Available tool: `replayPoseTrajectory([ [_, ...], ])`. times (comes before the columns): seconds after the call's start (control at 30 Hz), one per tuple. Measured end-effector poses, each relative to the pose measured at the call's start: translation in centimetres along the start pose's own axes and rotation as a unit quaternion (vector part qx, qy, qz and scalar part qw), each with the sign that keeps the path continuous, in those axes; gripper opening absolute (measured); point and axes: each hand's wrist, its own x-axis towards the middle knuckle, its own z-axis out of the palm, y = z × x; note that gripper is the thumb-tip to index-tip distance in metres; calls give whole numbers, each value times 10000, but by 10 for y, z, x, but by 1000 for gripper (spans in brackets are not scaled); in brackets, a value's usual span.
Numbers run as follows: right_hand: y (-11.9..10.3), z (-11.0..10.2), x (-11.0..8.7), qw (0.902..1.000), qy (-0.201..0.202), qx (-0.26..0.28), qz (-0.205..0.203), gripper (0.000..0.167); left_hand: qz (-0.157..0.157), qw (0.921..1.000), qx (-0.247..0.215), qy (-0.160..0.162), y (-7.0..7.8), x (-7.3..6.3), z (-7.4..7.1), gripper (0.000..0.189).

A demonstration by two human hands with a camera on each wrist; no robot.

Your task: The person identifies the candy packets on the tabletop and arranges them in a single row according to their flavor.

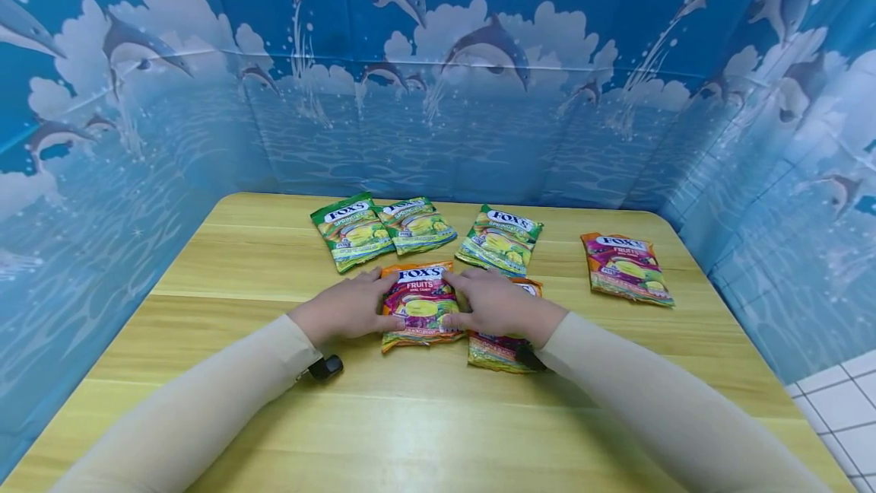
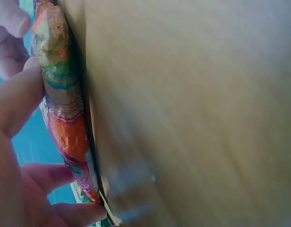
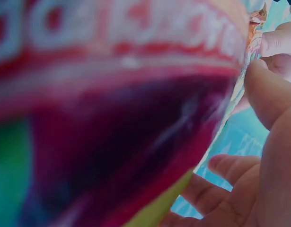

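An orange-and-purple bag of Fox's Fruits candy point(image 1: 420, 306) lies face up at the middle of the table, between both hands. My left hand point(image 1: 345, 306) grips its left side, fingers near the top and thumb low; the left wrist view shows the bag's edge point(image 2: 65, 94) against thumb and fingers. From the other side my right hand point(image 1: 503, 303) holds its right edge, thumb on the lower part. Beneath the right hand and wrist lies a second Fruits bag point(image 1: 493, 356), partly hidden; its printed face point(image 3: 112, 118) fills much of the right wrist view.
Behind the hands lie three green Fox's Spring Tea bags: one at left point(image 1: 352, 233), one overlapping it point(image 1: 417, 227), one farther right point(image 1: 503, 240). Another Fruits bag point(image 1: 627, 268) lies at the table's right. A dolphin-print curtain point(image 1: 438, 128) borders the wooden table point(image 1: 411, 432).
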Motion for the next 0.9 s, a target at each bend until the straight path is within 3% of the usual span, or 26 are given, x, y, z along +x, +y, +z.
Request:
replayPoseTrajectory([
  [0.2, -3, 2, 4, 9997, -158, -172, -57, 89, -55, 10000, 22, -45, 2, 1, 1, 98],
  [0.6, -7, 5, 8, 9991, -299, -173, 226, 88, -69, 9999, -75, -129, 3, 1, 2, 100],
  [0.9, -11, 3, 6, 9991, -205, -224, 297, 86, 39, 9996, -277, 47, 2, 0, 4, 100],
])
